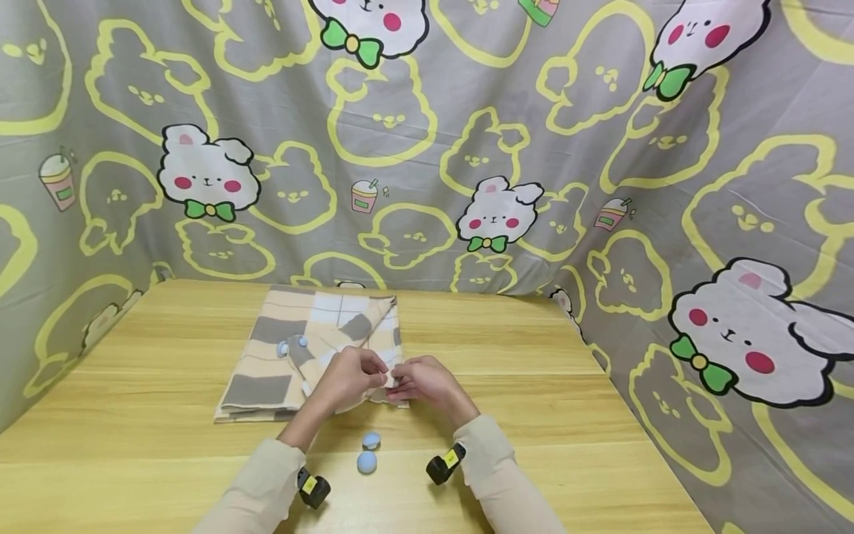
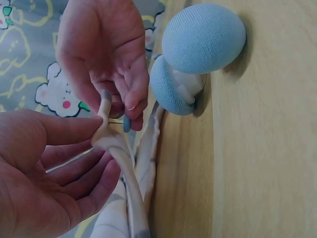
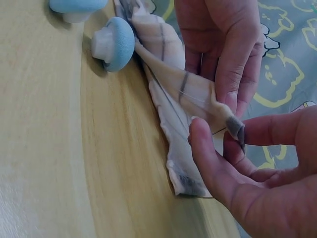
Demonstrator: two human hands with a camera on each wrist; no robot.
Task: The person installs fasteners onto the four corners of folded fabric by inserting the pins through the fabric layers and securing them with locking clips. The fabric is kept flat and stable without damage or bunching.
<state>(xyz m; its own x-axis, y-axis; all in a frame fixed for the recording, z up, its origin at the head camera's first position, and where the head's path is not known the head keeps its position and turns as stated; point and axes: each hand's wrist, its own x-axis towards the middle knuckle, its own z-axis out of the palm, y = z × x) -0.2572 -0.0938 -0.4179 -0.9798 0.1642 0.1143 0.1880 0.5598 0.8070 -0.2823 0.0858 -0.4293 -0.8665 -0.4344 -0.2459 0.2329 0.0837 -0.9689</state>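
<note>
1. Left hand (image 1: 350, 377) and right hand (image 1: 430, 382) both pinch near a corner of the checked cloth (image 1: 260, 391) on the tabletop (image 1: 500, 334).
2. Wrist views catch a thin pin (image 2: 116, 122) there, indistinct from the head.
3. Only the head view shows blue pieces (image 1: 283, 348) on the cloth; two blue knobs (image 1: 367, 463) lie closer.

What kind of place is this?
Probably a little indoor table corner, curtained off for quiet handiwork: a curtain printed with cartoon bunnies hangs around a wood-grain table, and a checked cloth lies there. I can't tell which room it is.
</note>
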